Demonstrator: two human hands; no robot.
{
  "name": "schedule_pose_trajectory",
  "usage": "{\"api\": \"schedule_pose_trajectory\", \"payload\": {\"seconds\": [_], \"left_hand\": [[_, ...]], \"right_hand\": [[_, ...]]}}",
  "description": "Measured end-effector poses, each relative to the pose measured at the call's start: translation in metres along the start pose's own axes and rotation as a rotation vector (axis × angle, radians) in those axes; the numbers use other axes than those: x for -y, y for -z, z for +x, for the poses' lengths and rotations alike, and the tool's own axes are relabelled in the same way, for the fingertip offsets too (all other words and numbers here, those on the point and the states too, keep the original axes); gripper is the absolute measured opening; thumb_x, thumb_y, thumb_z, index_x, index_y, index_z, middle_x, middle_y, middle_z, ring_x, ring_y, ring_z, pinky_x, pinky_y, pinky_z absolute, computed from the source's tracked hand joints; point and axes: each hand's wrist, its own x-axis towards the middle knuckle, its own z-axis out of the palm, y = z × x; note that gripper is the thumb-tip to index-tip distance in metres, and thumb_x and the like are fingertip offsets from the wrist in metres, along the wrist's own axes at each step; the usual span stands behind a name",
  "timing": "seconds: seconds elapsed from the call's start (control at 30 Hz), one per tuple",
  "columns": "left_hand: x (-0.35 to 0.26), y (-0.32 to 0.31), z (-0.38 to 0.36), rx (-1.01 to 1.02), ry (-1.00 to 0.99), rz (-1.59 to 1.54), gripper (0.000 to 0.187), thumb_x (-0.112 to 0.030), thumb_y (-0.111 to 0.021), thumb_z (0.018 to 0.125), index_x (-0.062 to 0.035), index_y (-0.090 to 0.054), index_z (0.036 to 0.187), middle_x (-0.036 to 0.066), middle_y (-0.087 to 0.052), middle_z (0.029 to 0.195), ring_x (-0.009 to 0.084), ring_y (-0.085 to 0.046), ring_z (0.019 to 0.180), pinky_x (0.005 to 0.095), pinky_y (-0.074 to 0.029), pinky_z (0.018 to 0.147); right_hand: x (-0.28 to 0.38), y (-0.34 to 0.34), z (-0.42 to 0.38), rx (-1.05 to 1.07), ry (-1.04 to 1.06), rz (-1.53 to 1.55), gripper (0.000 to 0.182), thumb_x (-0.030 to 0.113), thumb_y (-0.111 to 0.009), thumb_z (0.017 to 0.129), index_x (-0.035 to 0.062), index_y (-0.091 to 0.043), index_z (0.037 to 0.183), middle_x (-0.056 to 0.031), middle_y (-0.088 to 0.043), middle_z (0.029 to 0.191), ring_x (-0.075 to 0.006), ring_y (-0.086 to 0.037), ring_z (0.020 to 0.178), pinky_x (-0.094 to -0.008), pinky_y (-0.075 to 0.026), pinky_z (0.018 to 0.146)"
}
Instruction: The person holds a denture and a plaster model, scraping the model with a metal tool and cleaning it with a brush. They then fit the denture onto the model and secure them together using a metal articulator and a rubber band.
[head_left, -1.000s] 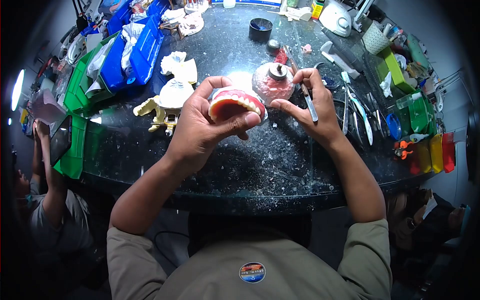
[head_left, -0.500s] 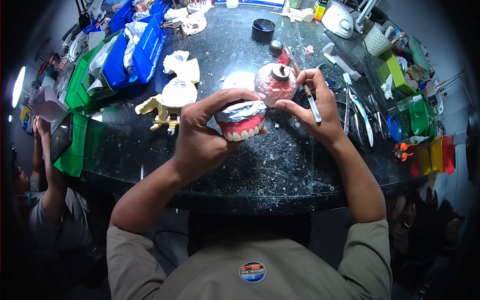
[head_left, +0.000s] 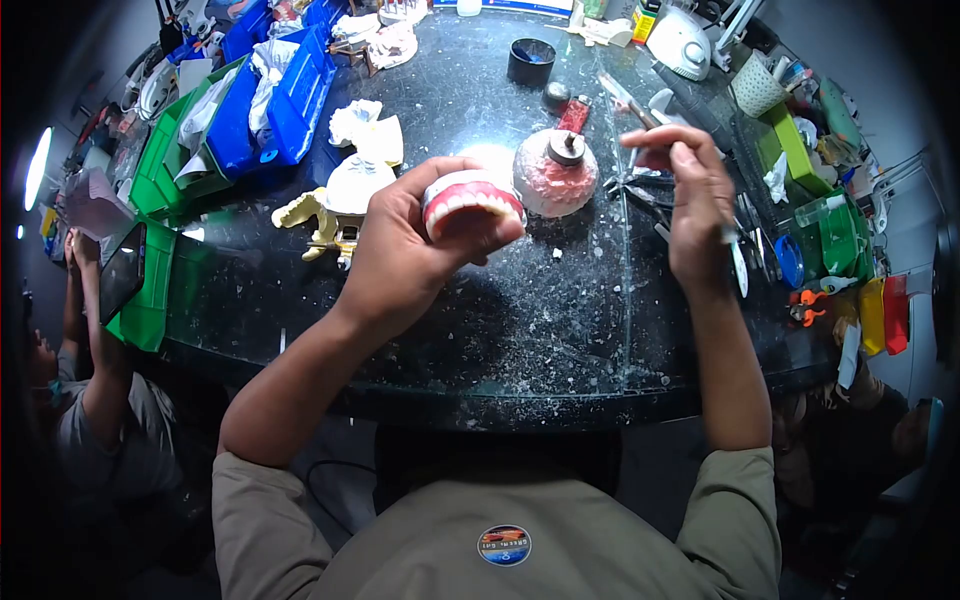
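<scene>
In my left hand (head_left: 415,225) is a denture (head_left: 472,197), with white teeth and a pink wax gum on a pale plaster base. Its tooth edges and hollow inner side face me, and my fingers wrap round it. My right hand (head_left: 695,190), smeared by motion, grips a wax knife (head_left: 635,108) whose handle points up and left past the fingers. Between the hands stands a round spirit burner (head_left: 556,190), coated in pink wax, with a metal wick holder on top. A red wax piece (head_left: 574,114) lies just behind the burner.
Plaster casts (head_left: 358,185) and a yellowish articulator (head_left: 320,225) lie at left, near blue bins (head_left: 300,95) and a green bin (head_left: 145,285). A black cup (head_left: 531,62) stands behind. Hand tools (head_left: 755,235) lie at right. Other people (head_left: 100,400) sit at both sides.
My left hand has tipped the denture, so its biting edge and inside now show. My right hand has moved right and up with the wax knife, away from the burner.
</scene>
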Motion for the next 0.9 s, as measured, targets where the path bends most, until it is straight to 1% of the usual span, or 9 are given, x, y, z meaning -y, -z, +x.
{"api": "schedule_pose_trajectory", "payload": {"seconds": [0.03, 0.07, 0.17, 0.2, 0.3, 0.33, 0.47, 0.77, 0.9], "left_hand": [[0.0, 0.001, 0.001, -0.008, 0.094, -0.068, 0.044, -0.019, -0.077, 0.08, -0.0019, -0.055, 0.115, 0.008, -0.066, 0.098, 0.0156, -0.067, 0.09, 0.0259, -0.056, 0.066], [-0.004, 0.001, 0.001, 0.014, 0.152, -0.088, 0.042, -0.023, -0.072, 0.085, -0.0022, -0.052, 0.116, 0.009, -0.065, 0.096, 0.0197, -0.069, 0.086, 0.0268, -0.056, 0.063], [-0.004, 0.001, 0.004, 0.092, 0.278, -0.288, 0.04, -0.026, -0.067, 0.088, -0.0008, -0.052, 0.115, 0.01, -0.065, 0.095, 0.0237, -0.069, 0.084, 0.0271, -0.056, 0.06], [-0.002, 0.0, 0.005, 0.099, 0.251, -0.253, 0.042, -0.034, -0.054, 0.094, 0.0011, -0.052, 0.117, 0.015, -0.065, 0.1, 0.0305, -0.069, 0.086, 0.0299, -0.057, 0.061], [0.004, 0.006, 0.005, 0.167, 0.22, -0.565, 0.052, -0.043, -0.04, 0.097, 0.0025, -0.051, 0.121, 0.022, -0.064, 0.109, 0.0359, -0.068, 0.09, 0.0323, -0.058, 0.062], [0.001, 0.008, 0.006, 0.168, 0.292, -0.573, 0.064, -0.05, -0.027, 0.098, 0.0039, -0.047, 0.127, 0.029, -0.059, 0.116, 0.0404, -0.065, 0.096, 0.035, -0.059, 0.065], [0.004, 0.013, 0.008, 0.204, 0.326, -0.728, 0.069, -0.05, -0.021, 0.098, 0.0062, -0.041, 0.132, 0.036, -0.053, 0.12, 0.0421, -0.063, 0.101, 0.0359, -0.059, 0.066], [0.007, 0.013, 0.011, 0.189, 0.32, -0.764, 0.069, -0.047, -0.021, 0.099, 0.0097, -0.032, 0.136, 0.036, -0.048, 0.127, 0.0404, -0.063, 0.1, 0.0362, -0.058, 0.069], [0.007, 0.013, 0.011, 0.187, 0.305, -0.719, 0.068, -0.047, -0.023, 0.099, 0.0107, -0.036, 0.133, 0.034, -0.052, 0.123, 0.0384, -0.065, 0.096, 0.0346, -0.058, 0.066]], "right_hand": [[0.006, 0.004, 0.0, 0.016, -0.056, 0.121, 0.025, 0.017, -0.047, 0.093, 0.0009, -0.053, 0.112, -0.0155, -0.066, 0.099, -0.0159, -0.06, 0.089, -0.0297, -0.045, 0.086], [0.016, 0.004, -0.001, -0.008, -0.146, 0.228, 0.026, 0.012, -0.048, 0.089, -0.0018, -0.052, 0.112, -0.0147, -0.067, 0.093, -0.0142, -0.06, 0.087, -0.0278, -0.046, 0.083], [0.014, 0.018, 0.0, 0.056, -0.15, 0.3, 0.027, 0.012, -0.057, 0.087, -0.0047, -0.06, 0.107, -0.0138, -0.068, 0.088, -0.0121, -0.062, 0.082, -0.0237, -0.046, 0.076], [0.014, 0.019, 0.0, 0.034, -0.16, 0.292, 0.026, 0.012, -0.058, 0.087, -0.0046, -0.062, 0.106, -0.0132, -0.068, 0.087, -0.0118, -0.062, 0.08, -0.0234, -0.046, 0.075], [0.014, 0.022, -0.002, -0.032, -0.182, 0.276, 0.024, 0.014, -0.06, 0.088, -0.0041, -0.066, 0.103, -0.0114, -0.068, 0.084, -0.0108, -0.062, 0.076, -0.0223, -0.047, 0.072], [0.012, 0.021, -0.001, -0.055, -0.183, 0.273, 0.023, 0.015, -0.06, 0.089, -0.0038, -0.067, 0.102, -0.0108, -0.068, 0.083, -0.0105, -0.062, 0.075, -0.022, -0.047, 0.071], [0.005, 0.022, 0.0, -0.113, -0.183, 0.276, 0.024, 0.016, -0.059, 0.092, -0.0041, -0.064, 0.104, -0.0094, -0.067, 0.083, -0.0099, -0.059, 0.071, -0.0219, -0.045, 0.069], [0.001, 0.021, 0.002, -0.156, -0.203, 0.324, 0.022, 0.018, -0.058, 0.093, -0.0004, -0.064, 0.103, -0.0103, -0.069, 0.084, -0.0095, -0.062, 0.071, -0.021, -0.047, 0.068], [0.001, 0.024, 0.002, -0.186, -0.219, 0.309, 0.021, 0.018, -0.059, 0.093, 0.0001, -0.063, 0.103, -0.0098, -0.069, 0.084, -0.009, -0.061, 0.07, -0.0211, -0.047, 0.067]]}}
